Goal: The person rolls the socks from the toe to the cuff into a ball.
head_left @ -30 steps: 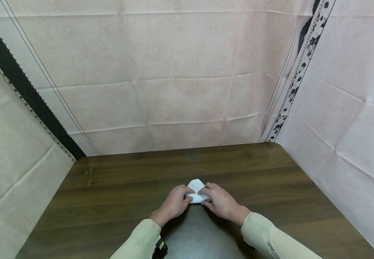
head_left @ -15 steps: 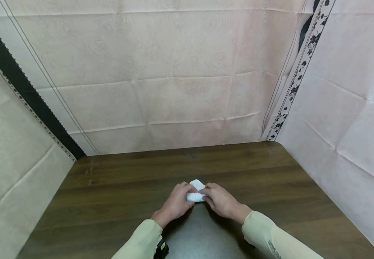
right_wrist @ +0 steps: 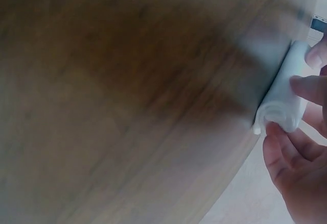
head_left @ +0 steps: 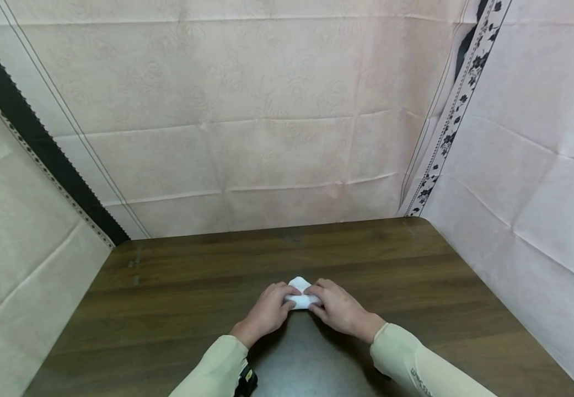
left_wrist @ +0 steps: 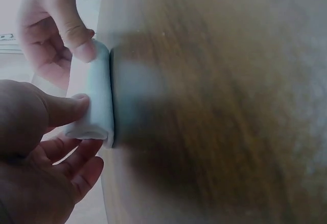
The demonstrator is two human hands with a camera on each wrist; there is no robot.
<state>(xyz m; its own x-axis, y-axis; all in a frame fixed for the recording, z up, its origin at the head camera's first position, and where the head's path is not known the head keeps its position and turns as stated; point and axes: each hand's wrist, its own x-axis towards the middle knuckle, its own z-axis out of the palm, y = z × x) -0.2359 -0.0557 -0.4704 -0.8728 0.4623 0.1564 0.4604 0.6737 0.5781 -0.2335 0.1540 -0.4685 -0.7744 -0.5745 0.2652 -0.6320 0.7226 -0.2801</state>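
Note:
A white, soft-looking rolled cloth lies crosswise on the table, with a narrow flat flap pointing away from me. My left hand pinches its left end, thumb on the near side and fingers over the top. At the opposite end, my right hand grips it the same way. The left wrist view shows the smooth side of the rolled cloth, both thumbs pressing it. Spiral layers show at the end of the rolled cloth in the right wrist view, where fingertips touch the opening.
The brown wood-grain table extends around both hands. Pale patterned cloth sheets hang behind it and along both sides. A black device is strapped at the left wrist.
The left thumb dipped below the roll half a second ago and now lies up against its near side. The right thumb shifted slightly down. The roll stays in nearly the same spot.

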